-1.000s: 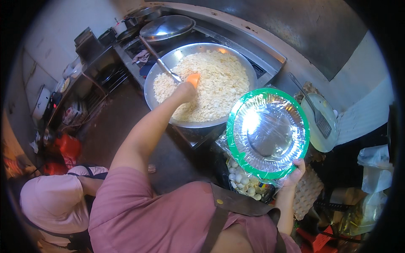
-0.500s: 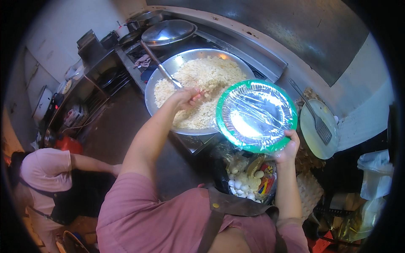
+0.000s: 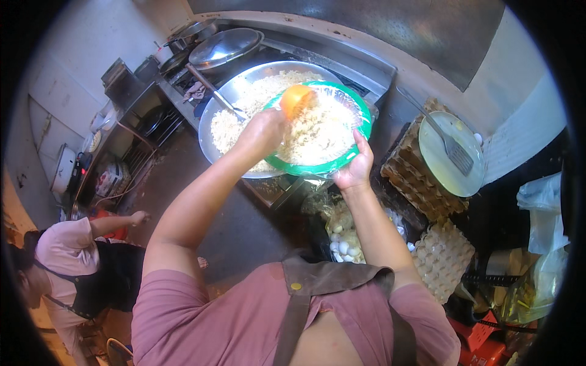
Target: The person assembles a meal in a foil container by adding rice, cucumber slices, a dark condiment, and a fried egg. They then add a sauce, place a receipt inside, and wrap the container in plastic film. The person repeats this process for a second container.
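Observation:
My left hand (image 3: 266, 130) is closed around an orange cup (image 3: 295, 99), tipped over a green-rimmed plate (image 3: 366, 114). Rice (image 3: 317, 139) is heaped on that plate, whose plastic film hangs at its near edge. The plate rests in my right hand (image 3: 356, 166), which grips its right near side, with some fingers hidden beneath. Behind and below it, a wide metal pan (image 3: 235, 91) full of rice sits on the stove. A long-handled utensil (image 3: 210, 88) lies across the pan's left rim, its metal end in the rice.
A lidded pan (image 3: 224, 47) stands farther back on the stove. To the right, a plate (image 3: 441, 160) with a slotted turner (image 3: 458, 157) lies on stacked egg trays (image 3: 410, 172). Eggshells (image 3: 345, 247) fill a bag below my right forearm. Another person (image 3: 76, 256) is at lower left.
The plate has moved left over the pan, and rice now lies on it. My left hand has come up from the pan's rice with the orange cup. The other person's arm has shifted.

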A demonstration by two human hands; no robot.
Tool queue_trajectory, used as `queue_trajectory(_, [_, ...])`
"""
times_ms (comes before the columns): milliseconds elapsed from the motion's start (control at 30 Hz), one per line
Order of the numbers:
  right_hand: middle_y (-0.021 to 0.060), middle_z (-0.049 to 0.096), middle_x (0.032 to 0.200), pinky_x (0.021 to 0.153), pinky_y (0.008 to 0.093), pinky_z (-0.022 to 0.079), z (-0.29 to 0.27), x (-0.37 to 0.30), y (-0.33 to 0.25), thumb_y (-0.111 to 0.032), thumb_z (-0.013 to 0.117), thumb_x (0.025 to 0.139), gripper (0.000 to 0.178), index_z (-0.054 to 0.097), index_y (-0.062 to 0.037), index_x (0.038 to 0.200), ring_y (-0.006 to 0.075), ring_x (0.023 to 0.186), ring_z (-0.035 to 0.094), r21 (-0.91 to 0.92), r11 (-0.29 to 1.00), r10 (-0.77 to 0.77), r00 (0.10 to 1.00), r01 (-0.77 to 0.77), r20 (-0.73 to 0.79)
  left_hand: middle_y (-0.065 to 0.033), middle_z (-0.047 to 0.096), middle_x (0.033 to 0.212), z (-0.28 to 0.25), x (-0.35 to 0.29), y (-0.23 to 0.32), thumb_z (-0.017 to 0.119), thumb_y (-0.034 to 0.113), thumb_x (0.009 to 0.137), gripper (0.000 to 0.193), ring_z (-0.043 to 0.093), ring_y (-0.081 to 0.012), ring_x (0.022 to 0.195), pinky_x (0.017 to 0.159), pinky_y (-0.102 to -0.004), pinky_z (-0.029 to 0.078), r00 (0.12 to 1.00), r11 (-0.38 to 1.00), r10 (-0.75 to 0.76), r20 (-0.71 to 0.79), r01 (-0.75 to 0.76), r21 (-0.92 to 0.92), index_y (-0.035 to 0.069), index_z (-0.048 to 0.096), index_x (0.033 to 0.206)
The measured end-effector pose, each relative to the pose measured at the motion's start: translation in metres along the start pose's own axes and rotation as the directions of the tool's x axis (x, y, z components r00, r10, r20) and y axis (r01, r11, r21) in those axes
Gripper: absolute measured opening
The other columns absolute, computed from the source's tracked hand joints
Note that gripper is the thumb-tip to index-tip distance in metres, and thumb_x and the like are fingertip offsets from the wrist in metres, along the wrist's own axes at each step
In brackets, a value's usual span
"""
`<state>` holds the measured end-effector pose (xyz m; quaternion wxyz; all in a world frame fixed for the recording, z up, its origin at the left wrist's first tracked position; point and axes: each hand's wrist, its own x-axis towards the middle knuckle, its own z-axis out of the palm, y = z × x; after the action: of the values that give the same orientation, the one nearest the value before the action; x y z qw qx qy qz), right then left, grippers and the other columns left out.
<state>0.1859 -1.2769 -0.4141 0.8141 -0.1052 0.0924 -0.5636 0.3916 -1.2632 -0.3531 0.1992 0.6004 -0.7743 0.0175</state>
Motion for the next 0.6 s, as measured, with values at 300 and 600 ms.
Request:
queue_trajectory(300, [0.0156, 0.048, 0.134, 0.102, 0.0490, 0.036, -0.001, -0.021, -0.031, -0.043, 0.044, 0.094, 0.057, 0.040, -0.0021, 0.134, 0.0335, 0.121, 0.047, -0.061, 0.998, -0.027, 0.998, 0.030, 0.050, -0.0152, 0.058, 0.092, -0.044, 0.005, 0.028, 0.051, 0.003, 0.081, 0.019, 0.060, -0.0336, 0.085, 0.074, -0.0401, 0.049, 0.978, 0.998, 0.043, -0.204, -0.035, 0.044, 0.003, 0.062, 0.095])
queue_trajectory(600, [0.0177, 0.046, 0.135, 0.104, 0.0482, 0.036, -0.015, -0.025, -0.052, -0.038, 0.043, 0.095, 0.055, 0.039, -0.0005, 0.135, 0.0336, 0.121, 0.047, 0.005, 0.999, -0.051, 0.998, 0.051, 0.026, -0.0113, 0.057, 0.085, -0.031, -0.004, 0.058, 0.052, 0.003, 0.080, 0.017, 0.060, -0.0292, 0.080, 0.067, -0.0374, 0.050, 0.942, 0.946, 0.325, -0.079, -0.323, 0.038, 0.008, 0.061, 0.095])
